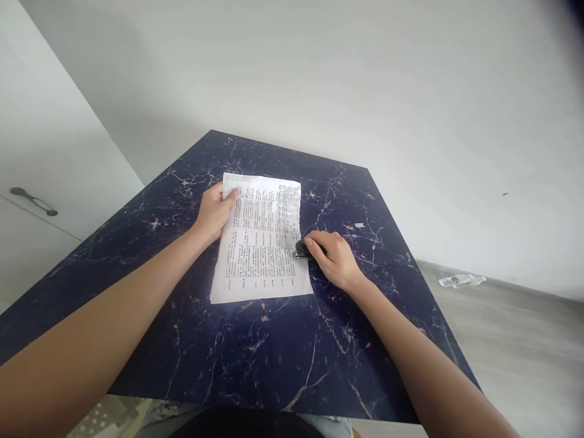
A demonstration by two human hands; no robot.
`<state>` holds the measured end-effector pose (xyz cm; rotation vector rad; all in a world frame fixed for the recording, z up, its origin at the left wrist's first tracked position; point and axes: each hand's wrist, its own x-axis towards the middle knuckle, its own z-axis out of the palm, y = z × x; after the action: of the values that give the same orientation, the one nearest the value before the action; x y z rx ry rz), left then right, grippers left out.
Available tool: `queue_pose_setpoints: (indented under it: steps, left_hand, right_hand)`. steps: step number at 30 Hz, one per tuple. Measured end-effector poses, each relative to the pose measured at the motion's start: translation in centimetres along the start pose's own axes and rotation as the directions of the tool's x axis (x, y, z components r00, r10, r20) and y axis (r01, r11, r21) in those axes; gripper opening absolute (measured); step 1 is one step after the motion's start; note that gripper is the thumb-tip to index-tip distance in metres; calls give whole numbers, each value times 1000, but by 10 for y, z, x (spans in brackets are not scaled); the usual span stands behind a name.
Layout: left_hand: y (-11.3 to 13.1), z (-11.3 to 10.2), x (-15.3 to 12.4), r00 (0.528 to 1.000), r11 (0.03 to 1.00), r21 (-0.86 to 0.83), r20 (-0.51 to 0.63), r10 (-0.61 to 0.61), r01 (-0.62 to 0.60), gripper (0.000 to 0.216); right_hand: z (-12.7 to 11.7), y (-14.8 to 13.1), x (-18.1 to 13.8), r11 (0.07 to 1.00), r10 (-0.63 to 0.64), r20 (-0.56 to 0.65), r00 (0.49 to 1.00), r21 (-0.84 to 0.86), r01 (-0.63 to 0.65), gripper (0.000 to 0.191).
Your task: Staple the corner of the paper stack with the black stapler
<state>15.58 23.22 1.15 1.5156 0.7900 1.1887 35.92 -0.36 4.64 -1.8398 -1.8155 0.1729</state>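
Printed paper sheets [260,243] lie on the dark blue marbled table, their far part slightly raised and curved. My left hand [216,210] grips their left edge near the far corner, thumb on top and fingers underneath. In my right hand [335,255] is a small black stapler [302,248], its nose over the right edge of the sheets, a little below halfway down. The hand covers most of the stapler's body. Whether its jaws are pressed together on the paper I cannot tell.
A tiny white piece [359,225] rests on the table [274,359] to the right of the papers. Behind stands a pale wall [319,79]. At the left is a white cabinet with a dark handle [34,201]. Clear plastic packaging [460,280] lies on the floor at the right.
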Motion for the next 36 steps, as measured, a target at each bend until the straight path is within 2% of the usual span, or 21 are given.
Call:
queue_pose_setpoints:
  steps: [9,15,20,25,28,32,34,36]
  left_hand:
    - [-3,1,0,1000,1000,-2,-20,15,-15,10]
    - [-6,1,0,1000,1000,17,-17,26,-26,12]
    - [-3,3,-1,1000,1000,20,-15,17,-17,13]
    - [-2,2,-1,1000,999,28,-7,19,-19,16]
    - [-3,-2,0,1000,996,80,5,31,-31,17]
    - [-4,-5,2,997,981,184,43,61,-68,21]
    - [-4,-6,2,995,966,242,64,82,-95,22]
    - [-3,-6,2,991,945,303,86,104,-125,22]
  right_hand:
    - [1,-7,0,989,-40,20,999,-139,42,44]
    - [5,-13,-1,940,-80,35,996,-330,87,42]
    - [15,-24,-2,878,-44,40,998,-476,58,45]
    - [28,-34,-1,824,-19,-12,1000,-567,9,42]
    - [18,-31,0,876,-16,31,999,-481,28,40]
    - [-14,-13,-4,951,-20,170,985,-301,71,35]
    - [-27,-1,-6,950,8,200,980,-308,55,29]
    - [-35,10,-6,938,73,172,982,-347,-9,24]
